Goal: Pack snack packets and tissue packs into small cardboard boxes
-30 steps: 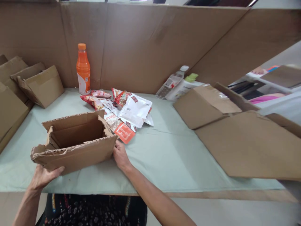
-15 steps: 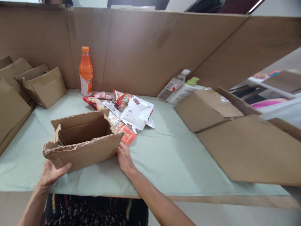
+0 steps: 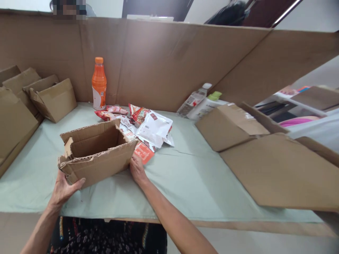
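Observation:
A small open-topped cardboard box [image 3: 102,165] with torn, ragged edges sits tilted between my hands, low on the left half of the table. My left hand [image 3: 65,188] grips its left end, thumb along the front wall and the other fingers hidden beneath or behind. At the right end my right hand [image 3: 137,169] holds the lower corner, its fingertips out of sight. Just behind the box lies a heap of snack packets, among them a white pouch [image 3: 154,128], a red packet [image 3: 139,114] and an orange-red packet [image 3: 143,152], partly covered by others.
An orange drink bottle [image 3: 99,84] stands by the cardboard wall [image 3: 159,63]. Several cardboard boxes [image 3: 57,100] line the left side. Larger boxes [image 3: 280,173] occupy the right, with a clear bottle [image 3: 194,100] and a green-capped white bottle [image 3: 205,106] leaning behind. A person is beyond the wall.
The box has shifted slightly to the right at its left end and turned a little, with both hands still on it. The whole view has shifted slightly.

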Demonstrator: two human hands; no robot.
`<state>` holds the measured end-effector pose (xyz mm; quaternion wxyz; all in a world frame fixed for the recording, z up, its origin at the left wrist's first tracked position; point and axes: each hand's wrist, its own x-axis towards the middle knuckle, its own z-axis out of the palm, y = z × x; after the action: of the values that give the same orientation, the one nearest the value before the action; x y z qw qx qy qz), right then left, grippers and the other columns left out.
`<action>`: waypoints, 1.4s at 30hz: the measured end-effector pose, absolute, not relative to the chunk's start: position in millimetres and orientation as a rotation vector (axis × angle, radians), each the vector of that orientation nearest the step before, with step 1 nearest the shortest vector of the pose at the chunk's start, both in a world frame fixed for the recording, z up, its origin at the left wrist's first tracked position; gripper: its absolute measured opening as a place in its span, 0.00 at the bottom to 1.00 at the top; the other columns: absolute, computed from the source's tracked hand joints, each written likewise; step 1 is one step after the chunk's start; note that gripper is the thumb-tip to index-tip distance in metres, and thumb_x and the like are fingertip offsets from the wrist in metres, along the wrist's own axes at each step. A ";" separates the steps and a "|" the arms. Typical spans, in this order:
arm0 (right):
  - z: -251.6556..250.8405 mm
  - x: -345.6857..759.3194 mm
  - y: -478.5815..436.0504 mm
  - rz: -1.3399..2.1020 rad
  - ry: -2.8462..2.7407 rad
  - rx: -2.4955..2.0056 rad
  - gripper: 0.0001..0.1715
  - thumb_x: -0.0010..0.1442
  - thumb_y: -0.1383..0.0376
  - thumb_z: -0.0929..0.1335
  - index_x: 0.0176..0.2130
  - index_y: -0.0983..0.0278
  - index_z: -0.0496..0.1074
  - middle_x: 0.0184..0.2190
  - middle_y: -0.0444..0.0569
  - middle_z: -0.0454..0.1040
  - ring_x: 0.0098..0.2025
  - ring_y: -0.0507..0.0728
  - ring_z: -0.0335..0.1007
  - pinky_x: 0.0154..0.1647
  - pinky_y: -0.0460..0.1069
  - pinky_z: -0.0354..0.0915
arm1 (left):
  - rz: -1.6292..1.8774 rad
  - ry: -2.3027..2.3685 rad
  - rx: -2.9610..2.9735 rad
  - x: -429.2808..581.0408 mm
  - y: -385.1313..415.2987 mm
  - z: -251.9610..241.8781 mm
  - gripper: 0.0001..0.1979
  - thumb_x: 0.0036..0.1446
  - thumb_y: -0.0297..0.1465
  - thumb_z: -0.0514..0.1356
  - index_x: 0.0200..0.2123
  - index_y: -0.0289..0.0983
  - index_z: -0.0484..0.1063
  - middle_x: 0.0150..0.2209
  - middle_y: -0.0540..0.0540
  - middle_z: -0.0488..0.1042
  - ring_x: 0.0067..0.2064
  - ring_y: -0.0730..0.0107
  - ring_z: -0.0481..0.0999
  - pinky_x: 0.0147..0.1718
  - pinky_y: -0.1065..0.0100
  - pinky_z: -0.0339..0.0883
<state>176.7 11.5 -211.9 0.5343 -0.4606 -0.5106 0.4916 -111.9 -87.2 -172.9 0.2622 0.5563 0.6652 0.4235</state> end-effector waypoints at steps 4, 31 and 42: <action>-214.8 176.4 7.9 1.137 -1.235 -1.081 0.37 0.55 0.29 0.67 0.27 0.57 0.73 0.29 0.48 0.76 0.41 0.63 0.71 0.49 0.56 0.68 | 1.227 1.765 1.439 -113.4 -85.0 -175.4 0.45 0.47 0.57 0.71 0.60 0.35 0.66 0.51 0.36 0.78 0.66 0.35 0.73 0.64 0.38 0.70; -232.6 178.1 -4.6 0.863 -1.153 -1.230 0.29 0.69 0.49 0.64 0.61 0.61 0.72 0.63 0.58 0.75 0.63 0.64 0.71 0.61 0.60 0.70 | 1.291 1.712 1.493 -101.6 -55.6 -168.5 0.45 0.44 0.51 0.74 0.60 0.37 0.66 0.50 0.39 0.77 0.58 0.41 0.77 0.58 0.41 0.74; -236.1 179.7 -6.3 0.871 -1.242 -1.289 0.29 0.65 0.53 0.67 0.60 0.62 0.73 0.62 0.60 0.75 0.61 0.65 0.73 0.58 0.60 0.72 | 1.517 1.820 1.438 -128.6 -24.5 -170.1 0.48 0.42 0.49 0.76 0.64 0.43 0.64 0.57 0.39 0.71 0.56 0.48 0.75 0.53 0.46 0.76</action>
<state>179.7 -6.3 -236.1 0.5442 -0.5434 -0.5234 0.3669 -128.6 -24.5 -170.1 0.1841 0.5101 0.6454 0.5379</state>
